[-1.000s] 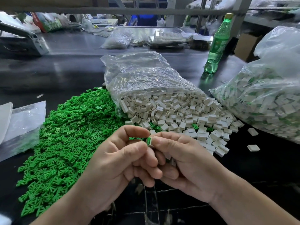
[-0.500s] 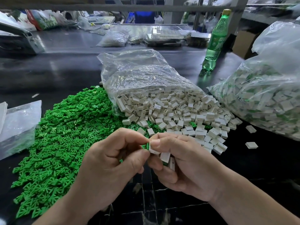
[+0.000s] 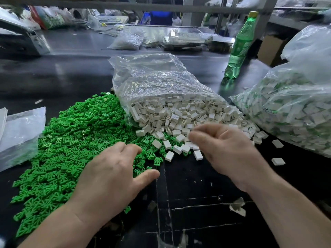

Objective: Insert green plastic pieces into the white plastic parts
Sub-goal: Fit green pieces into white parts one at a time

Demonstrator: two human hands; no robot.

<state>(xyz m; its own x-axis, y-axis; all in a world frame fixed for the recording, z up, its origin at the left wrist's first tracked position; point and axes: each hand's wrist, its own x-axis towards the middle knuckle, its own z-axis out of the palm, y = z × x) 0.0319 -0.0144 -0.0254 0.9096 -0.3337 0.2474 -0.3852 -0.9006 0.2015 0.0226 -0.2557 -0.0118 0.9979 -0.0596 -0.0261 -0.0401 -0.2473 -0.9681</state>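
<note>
A broad heap of green plastic pieces point(image 3: 71, 140) covers the black table on the left. White plastic parts point(image 3: 188, 113) spill from the mouth of a clear bag point(image 3: 157, 81) in the middle. My left hand point(image 3: 111, 176) lies palm down with spread fingers over the right edge of the green heap, fingertips on the pieces. My right hand point(image 3: 227, 149) hovers palm down over the front of the spilled white parts. It is blurred and its fingers curl downward. Whatever is under its palm is hidden.
A large clear bag of white parts with green inserts point(image 3: 290, 111) fills the right side, with two loose white parts point(image 3: 278, 161) in front of it. A green bottle point(image 3: 240, 47) stands behind. A flat plastic bag point(image 3: 19, 133) lies at the left edge.
My hands were together, pinching a green piece and a white part. They have now separated: the left went down onto the green heap, the right moved out over the white parts.
</note>
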